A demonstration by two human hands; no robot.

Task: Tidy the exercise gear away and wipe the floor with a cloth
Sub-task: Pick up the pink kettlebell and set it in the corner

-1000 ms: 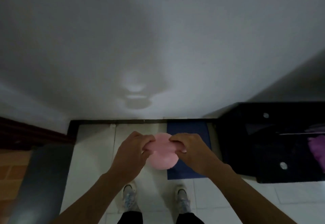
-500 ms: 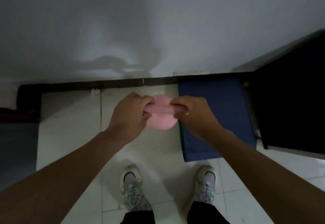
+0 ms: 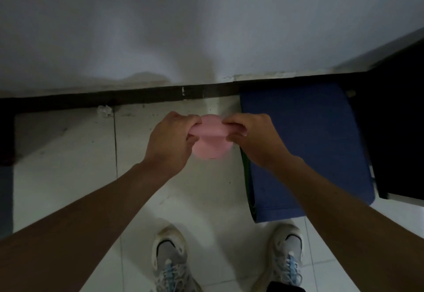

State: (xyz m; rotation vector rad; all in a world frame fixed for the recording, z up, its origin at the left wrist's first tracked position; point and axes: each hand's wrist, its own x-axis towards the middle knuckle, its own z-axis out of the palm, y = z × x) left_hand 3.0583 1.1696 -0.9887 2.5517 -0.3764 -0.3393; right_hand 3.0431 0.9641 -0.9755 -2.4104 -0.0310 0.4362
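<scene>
A pink band or cloth [image 3: 211, 141] hangs in the air in front of me, its upper edge folded over. My left hand [image 3: 171, 141] pinches its left end and my right hand [image 3: 249, 136] pinches its right end, both with curled fingers. A folded blue exercise mat [image 3: 305, 149] lies on the white tiled floor [image 3: 68, 167] to the right, against the wall. I cannot tell from the dim view whether the pink thing is a cloth or a stretch band.
A grey wall with a dark skirting strip [image 3: 137, 97] runs across ahead. Black furniture [image 3: 399, 119] stands at the right beside the mat. My two shoes [image 3: 171, 259] show at the bottom. Small debris [image 3: 104, 110] lies by the skirting.
My view has tilted further down, so the floor, mat and shoes fill more of it. Both hands have kept their pinch on the pink thing, and its top edge now folds over.
</scene>
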